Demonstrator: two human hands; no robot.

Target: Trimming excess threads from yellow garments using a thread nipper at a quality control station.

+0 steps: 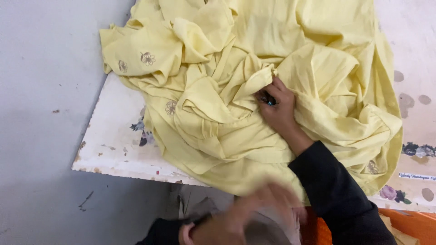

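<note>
Right hand point(278, 106), in a black sleeve, sits on the crumpled pale yellow cotton garment with small embroidered flowers point(236, 81), fingers closed on a small dark tool with a blue tip point(269, 101) and pinching a raised fold of the cloth just above it. Can't tell what kind of tool; mostly hidden by the fingers.

Left hand point(240, 215) is low in frame near the front edge, badly motion-blurred; can't tell if it is open or closed, or whether it holds anything. It is apart from the garment's middle, just below its hanging hem.

Garment lies heaped over the white paint-chipped worktop with a faded floral print point(113, 149), covering most of it, with one edge drooping off the near side. Grey floor point(41, 113) on the left; an orange surface point(408, 222) at the lower right corner.

To do this step well, as I judge it: keep the pinched fold taut and lifted clear of the layers beneath, so the tool tip meets one layer only. The cloth is bunched thick here, so catching an extra layer looks like the main risk. Flattening the heap around the fold with the free hand would help, plus short, controlled tool moves near the fingertips.
</note>
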